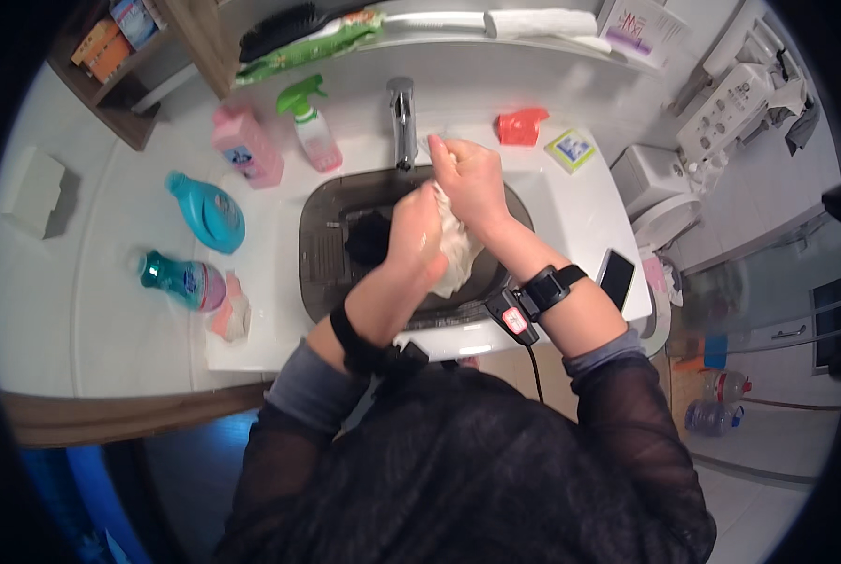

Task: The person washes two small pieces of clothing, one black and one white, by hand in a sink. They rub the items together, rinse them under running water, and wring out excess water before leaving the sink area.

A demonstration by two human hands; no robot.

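A wet cream-white cloth is bunched between my hands over a dark translucent plastic washbasin set in the white sink. My left hand is closed on the cloth, knuckles up. Just above and to its right, my right hand grips the cloth's upper end, thumb pointing up. The cloth's loose part hangs down beside my left wrist, towards the basin. Inside the basin, left of my left hand, lies a dark cloth item. The chrome faucet stands behind the basin; I cannot tell whether water runs.
Left of the basin stand a pink bottle, a green-headed spray bottle, a blue detergent bottle and a teal bottle. A red packet, a soap packet and a phone lie on the right counter.
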